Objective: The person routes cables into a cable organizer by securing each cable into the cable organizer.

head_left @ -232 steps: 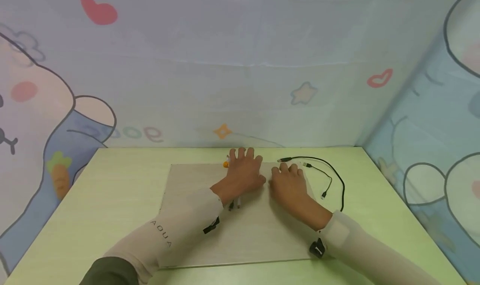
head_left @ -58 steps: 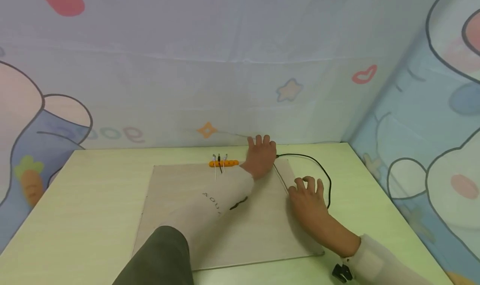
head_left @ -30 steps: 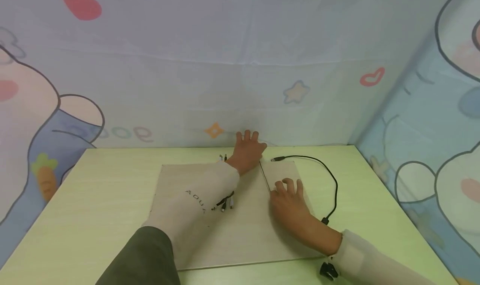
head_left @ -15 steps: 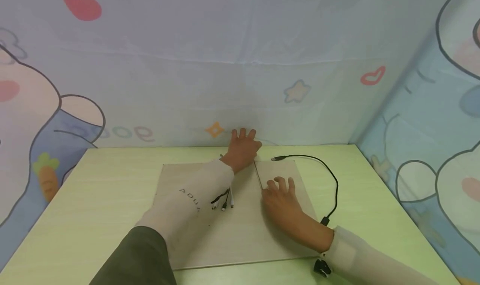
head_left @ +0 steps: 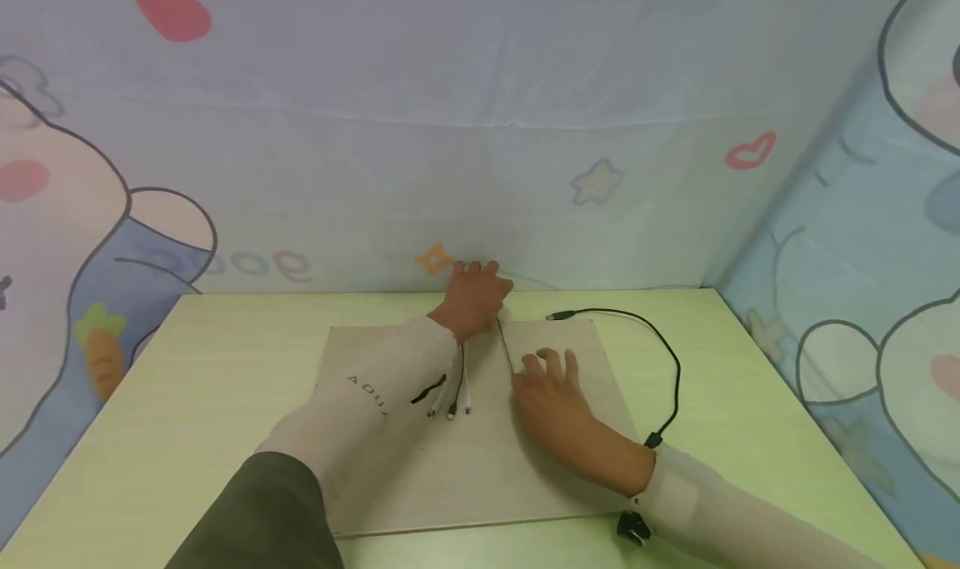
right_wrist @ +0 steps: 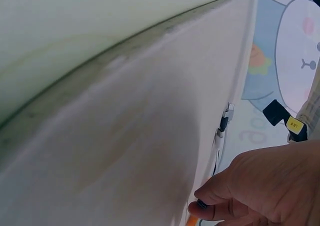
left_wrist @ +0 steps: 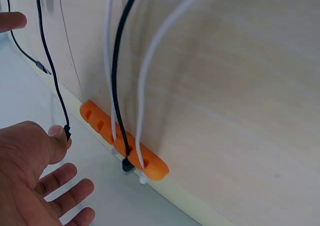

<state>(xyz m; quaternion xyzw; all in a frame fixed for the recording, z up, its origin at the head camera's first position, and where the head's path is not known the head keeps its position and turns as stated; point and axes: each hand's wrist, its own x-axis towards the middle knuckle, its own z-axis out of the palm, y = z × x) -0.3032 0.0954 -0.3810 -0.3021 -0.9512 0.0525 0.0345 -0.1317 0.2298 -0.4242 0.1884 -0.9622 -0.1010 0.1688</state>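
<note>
My left hand (head_left: 472, 301) is over the back edge of the wooden board, pinching one end of a short black USB cable (left_wrist: 50, 61) between thumb and finger, its other fingers spread. My right hand (head_left: 551, 398), above the board, pinches the cable's other end (right_wrist: 201, 204); the cable runs fairly straight between both hands. Beside the left hand in the left wrist view, an orange cable holder (left_wrist: 102, 128) sits along the board's edge. Two white cables (left_wrist: 145, 81) and a black cable (left_wrist: 116, 61) sit in its slots. The left arm hides the holder in the head view.
A longer black cable (head_left: 677, 369) curves on the table (head_left: 750, 436) right of the board (head_left: 465, 477). Loose cable ends (head_left: 452, 411) lie on the board near the left sleeve. A printed cloth backdrop (head_left: 360, 177) stands behind the table.
The short black cable, lying on the table at right in the oldest frame, is now held in both hands. Over the last second both hands have shifted left with it.
</note>
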